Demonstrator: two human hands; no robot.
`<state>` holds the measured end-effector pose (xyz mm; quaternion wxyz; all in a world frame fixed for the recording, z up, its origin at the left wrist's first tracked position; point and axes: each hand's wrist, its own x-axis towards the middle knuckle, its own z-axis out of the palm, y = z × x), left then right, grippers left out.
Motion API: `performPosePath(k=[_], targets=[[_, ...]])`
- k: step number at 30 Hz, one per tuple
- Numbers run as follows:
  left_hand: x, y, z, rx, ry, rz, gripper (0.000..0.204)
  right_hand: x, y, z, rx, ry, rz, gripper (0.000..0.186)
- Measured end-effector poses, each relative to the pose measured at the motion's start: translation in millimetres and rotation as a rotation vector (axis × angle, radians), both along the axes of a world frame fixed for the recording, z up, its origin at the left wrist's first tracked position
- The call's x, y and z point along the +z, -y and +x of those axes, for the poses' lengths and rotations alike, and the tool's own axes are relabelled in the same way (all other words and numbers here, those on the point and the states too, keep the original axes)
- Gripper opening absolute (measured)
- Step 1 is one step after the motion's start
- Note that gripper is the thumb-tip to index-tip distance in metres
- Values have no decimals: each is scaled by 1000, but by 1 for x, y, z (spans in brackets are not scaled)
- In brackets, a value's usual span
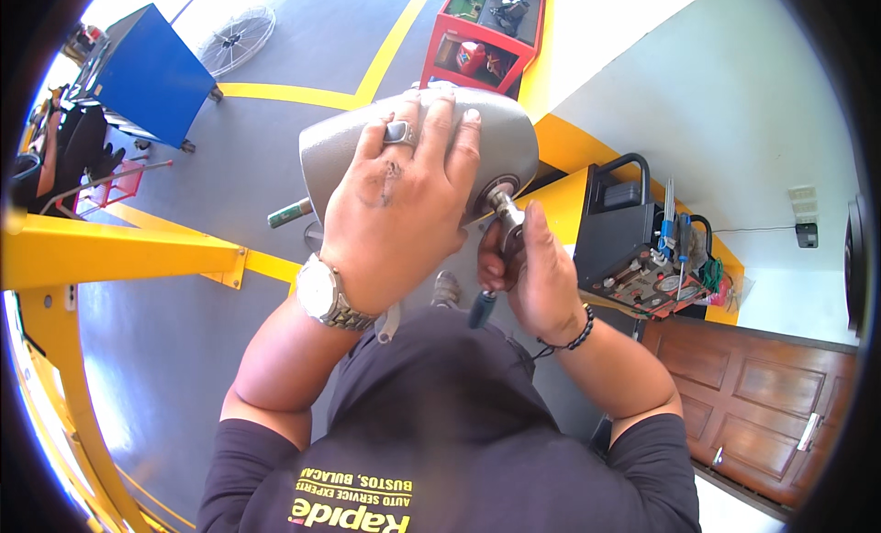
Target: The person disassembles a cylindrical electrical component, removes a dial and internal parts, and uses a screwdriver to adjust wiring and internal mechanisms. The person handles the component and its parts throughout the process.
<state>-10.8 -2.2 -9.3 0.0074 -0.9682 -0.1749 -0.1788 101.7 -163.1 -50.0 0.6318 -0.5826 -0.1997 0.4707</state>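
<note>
In front of me is a rounded grey metal housing point(321, 152) with a textured surface. My left hand point(404, 184) lies flat on top of it, fingers stretched out. On the housing's right end, a shiny metal lever point(505, 205) comes out of a round dark-ringed opening. My right hand point(537, 267) is closed round this lever, thumb along its side; the fingers partly hide it. A dark green grip point(482, 308) sticks out below those fingers, seemingly part of the lever. From the housing's left side juts a rod with a green handle point(290, 213).
A blue cabinet point(156, 74) on casters stands at far left, near a wire wheel point(239, 42). Ahead is a red tool cart point(482, 37). At right are a black machine point(624, 239) holding tools and a brown wooden door point(752, 395). A yellow beam point(119, 253) crosses at left.
</note>
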Motion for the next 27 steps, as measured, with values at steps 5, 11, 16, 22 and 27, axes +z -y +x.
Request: performPosePath(k=[5,11,16,22,27], targets=[[0,-1,1,-21,4,11,99,30,-10,46,249,851,-135,47],[1,0,1,-14,-2,-4,105,38,-18,85,507,1766,119,31],[0,1,1,2,0,19,105,20,-7,37,150,713,-46,59],[1,0,1,-5,3,18,103,9,-12,-11,-133,-88,-19,68],[1,0,1,0,-8,8,100,18,-16,-13,-290,-371,-26,67]])
